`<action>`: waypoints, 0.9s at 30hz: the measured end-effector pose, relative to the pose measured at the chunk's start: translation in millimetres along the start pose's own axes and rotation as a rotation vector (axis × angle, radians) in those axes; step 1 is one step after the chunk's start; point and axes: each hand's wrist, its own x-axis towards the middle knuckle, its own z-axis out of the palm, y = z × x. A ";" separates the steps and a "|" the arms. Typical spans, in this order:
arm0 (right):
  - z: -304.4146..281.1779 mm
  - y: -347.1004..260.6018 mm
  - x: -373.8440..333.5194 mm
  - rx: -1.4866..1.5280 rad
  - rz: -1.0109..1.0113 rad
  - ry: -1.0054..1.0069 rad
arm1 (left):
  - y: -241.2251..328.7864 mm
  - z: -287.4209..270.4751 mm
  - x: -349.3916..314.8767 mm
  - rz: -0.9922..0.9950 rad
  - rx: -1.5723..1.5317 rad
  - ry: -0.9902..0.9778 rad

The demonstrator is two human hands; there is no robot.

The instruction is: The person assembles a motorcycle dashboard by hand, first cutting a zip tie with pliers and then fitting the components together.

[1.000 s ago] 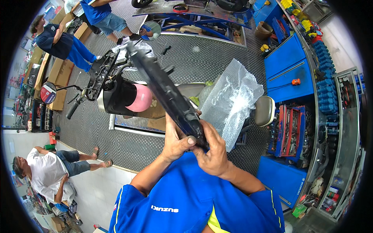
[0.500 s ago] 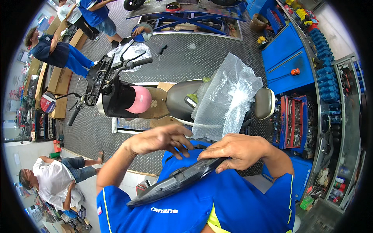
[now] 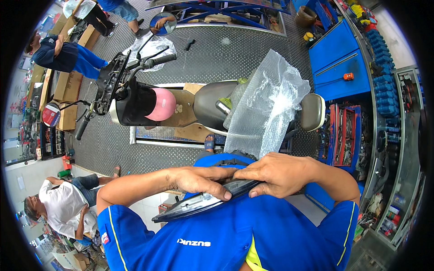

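"Left hand [image 3: 199,180], which was off the dark panel [image 3: 192,206] half a second ago, is now on it. Its left tip sits higher, and more of the glossy face shows."

"Surroundings, from the left?"

"Far left, a person in a white shirt [image 3: 65,203]. Next the scooter [image 3: 211,106], handlebars to the left, with a pink rounded cover [image 3: 162,105] ahead of its seat."

"Position of the panel?"

"Across the front of the blue shirt [image 3: 221,230], tilted, left tip low, right end raised, apart from the scooter. Contact with the shirt cannot be told."

"Fingers?"

"Left: pressed together along the upper edge, thumb on the glossy face, pinching the panel around its middle. Right hand [image 3: 282,174]: pinching the right end, fingers over the top, thumb beneath. Fingertips of both hands meet or overlap; grip force cannot be determined."

"Further right?"

"Bubble wrap [image 3: 271,106] draped over the scooter's rear half, then red tool trays [image 3: 342,135]."

"Significance of the change?"

"In my judgement, the one-handed hold has become two-handed, which should give steadier control of the panel's angle. Remaining off the scooter, it counts as handled, not fitted."
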 end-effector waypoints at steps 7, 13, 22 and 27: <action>-4.2 -5.2 3.4 -0.093 0.120 0.107 | -32.1 2.6 8.6 0.118 -0.343 0.153; 12.1 -7.5 6.9 -0.229 0.148 0.308 | -35.9 1.2 11.6 0.154 -0.453 0.191; 3.3 -2.2 15.3 -0.161 0.178 0.228 | -37.8 0.8 14.4 0.210 -0.524 0.148; 4.6 2.6 18.3 -0.140 0.155 0.208 | -41.0 3.4 10.7 0.153 -0.579 0.167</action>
